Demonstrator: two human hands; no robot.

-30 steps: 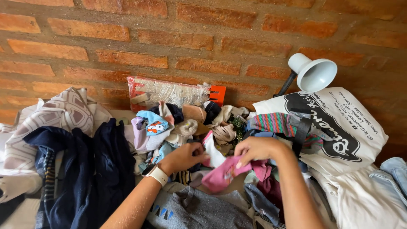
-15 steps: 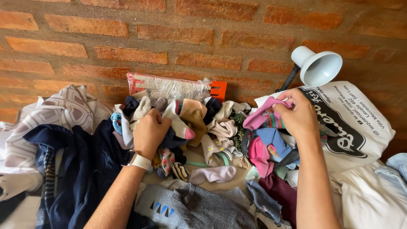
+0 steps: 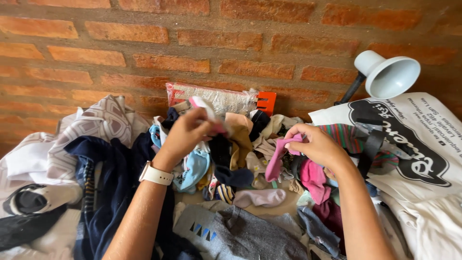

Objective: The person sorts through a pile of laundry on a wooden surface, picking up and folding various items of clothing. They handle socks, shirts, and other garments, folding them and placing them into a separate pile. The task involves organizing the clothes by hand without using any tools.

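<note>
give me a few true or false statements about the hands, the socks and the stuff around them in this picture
1. The right hand holds a pink sock. True.
2. The left hand is empty and flat on the pile. False: it is raised and grips a pink and white sock.
3. A white lamp stands at the right by the brick wall. True.
4. The left wrist is bare. False: it wears a white watch.
5. A grey garment lies near the bottom, between the forearms. True.
</note>
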